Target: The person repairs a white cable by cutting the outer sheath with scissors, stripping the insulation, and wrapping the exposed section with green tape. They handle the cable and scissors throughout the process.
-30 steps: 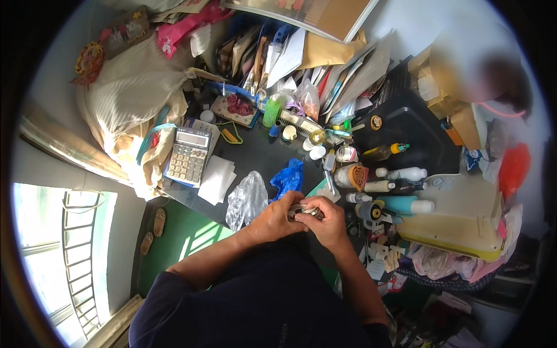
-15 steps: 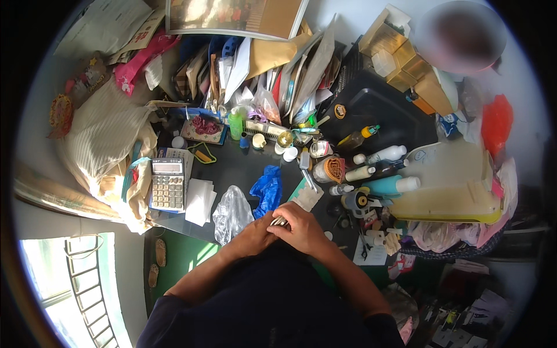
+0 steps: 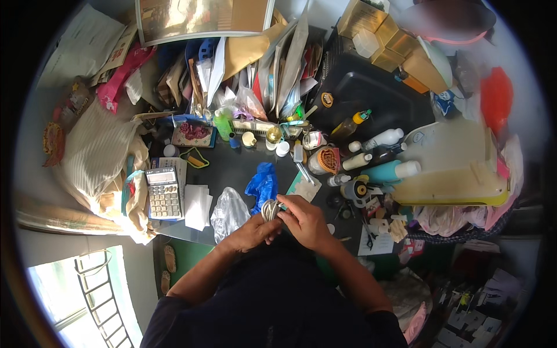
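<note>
A small bundle of pale looped cable (image 3: 270,210) is held between my hands, close to my body at the desk's near edge. My left hand (image 3: 255,233) grips the bundle from below with its fingers curled. From the other side, my right hand (image 3: 305,221) pinches it near the top, thumb and forefinger closed on it. Just beyond the bundle lies a crumpled blue plastic bag (image 3: 263,184). A clear plastic bag (image 3: 230,213) rests to the left of that. The cable's ends are hidden by my fingers.
A calculator (image 3: 164,191) and white paper sheets (image 3: 197,207) lie on the left. Bottles, jars and a hairbrush (image 3: 328,160) crowd the right, before a pale plastic bin (image 3: 452,168). Files and envelopes (image 3: 255,52) stand along the back.
The cable bundle, mostly covered by my fingers before, now shows its loops above my left hand. My right hand has shifted slightly right, and the whole view has turned a little.
</note>
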{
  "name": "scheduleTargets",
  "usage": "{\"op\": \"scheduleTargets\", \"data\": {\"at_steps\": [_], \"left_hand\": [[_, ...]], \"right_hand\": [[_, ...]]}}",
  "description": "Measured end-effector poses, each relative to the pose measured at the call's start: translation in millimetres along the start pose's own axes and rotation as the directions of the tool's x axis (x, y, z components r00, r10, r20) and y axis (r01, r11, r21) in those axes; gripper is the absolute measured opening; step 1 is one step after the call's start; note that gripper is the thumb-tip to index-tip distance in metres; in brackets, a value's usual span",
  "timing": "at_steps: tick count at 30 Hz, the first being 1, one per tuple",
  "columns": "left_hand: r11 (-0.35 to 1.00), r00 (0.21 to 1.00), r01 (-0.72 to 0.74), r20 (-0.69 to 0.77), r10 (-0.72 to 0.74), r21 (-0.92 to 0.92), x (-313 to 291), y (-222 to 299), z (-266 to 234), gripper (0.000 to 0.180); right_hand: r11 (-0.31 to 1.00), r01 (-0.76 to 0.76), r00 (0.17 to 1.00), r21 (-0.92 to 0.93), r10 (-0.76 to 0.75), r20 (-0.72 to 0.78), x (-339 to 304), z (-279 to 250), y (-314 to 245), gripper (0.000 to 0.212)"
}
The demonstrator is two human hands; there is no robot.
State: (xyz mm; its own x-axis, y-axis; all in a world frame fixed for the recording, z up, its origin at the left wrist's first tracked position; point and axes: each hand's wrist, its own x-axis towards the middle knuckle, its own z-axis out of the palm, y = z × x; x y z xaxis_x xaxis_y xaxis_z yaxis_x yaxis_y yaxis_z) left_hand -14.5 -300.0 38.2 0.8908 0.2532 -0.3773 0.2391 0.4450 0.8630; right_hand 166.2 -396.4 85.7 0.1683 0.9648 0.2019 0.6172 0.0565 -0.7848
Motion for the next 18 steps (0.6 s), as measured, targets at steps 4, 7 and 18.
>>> {"op": "scheduleTargets", "data": {"at_steps": [4, 7, 18], "left_hand": [[0.996, 0.997, 0.074, 0.032, -0.073, -0.046, 5.0, 4.4, 5.0, 0.026], [0.987, 0.992, 0.126, 0.045, -0.122, -0.102, 7.4, 5.1, 8.5, 0.025], [0.99, 0.987, 0.14, 0.079, -0.139, -0.007, 17.0, -8.9, 13.4, 0.027]], "right_hand": [[0.984, 0.087, 0.993, -0.158, -0.099, -0.067, 1.4, 0.1, -1.9, 0.039], [0.976, 0.074, 0.995, -0.204, -0.085, -0.044, -0.9, -1.0, -2.2, 0.04], [0.995, 0.083, 0.996, -0.055, -0.085, -0.035, -17.1, -14.6, 9.4, 0.047]]}}
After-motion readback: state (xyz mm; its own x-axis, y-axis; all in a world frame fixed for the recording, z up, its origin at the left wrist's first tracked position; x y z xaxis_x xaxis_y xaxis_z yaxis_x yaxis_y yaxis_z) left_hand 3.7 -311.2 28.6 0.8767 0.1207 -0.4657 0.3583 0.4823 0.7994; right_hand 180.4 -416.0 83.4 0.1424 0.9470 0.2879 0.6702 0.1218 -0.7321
